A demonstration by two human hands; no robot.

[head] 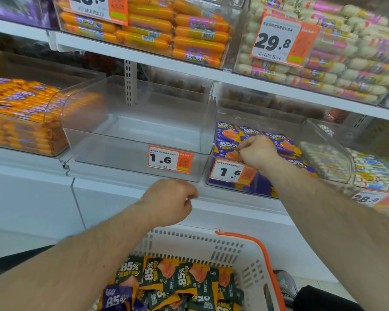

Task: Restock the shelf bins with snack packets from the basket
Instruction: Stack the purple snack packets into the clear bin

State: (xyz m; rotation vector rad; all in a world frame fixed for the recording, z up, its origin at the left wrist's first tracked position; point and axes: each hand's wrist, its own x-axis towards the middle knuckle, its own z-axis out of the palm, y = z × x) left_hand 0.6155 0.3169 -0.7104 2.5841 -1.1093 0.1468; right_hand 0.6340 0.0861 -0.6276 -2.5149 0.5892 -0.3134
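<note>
A white basket (240, 250) with an orange handle sits low in front of me, holding several dark green and purple snack packets (182, 281). On the shelf a clear bin (135, 140) stands empty. The bin to its right (323, 140) holds purple snack packets (276, 138). My right hand (256, 151) reaches into that bin with curled fingers resting on the purple packets; whether it pinches one I cannot tell. My left hand (169, 200) hovers below the empty bin's front, fingers curled, holding nothing.
Price tags (170, 159) marked 1.6 hang on both bins. Orange sausage packs (20, 108) fill the left bin, with orange and white sausages on the shelf above (189, 34). A shoe (285, 286) shows at the floor beside the basket.
</note>
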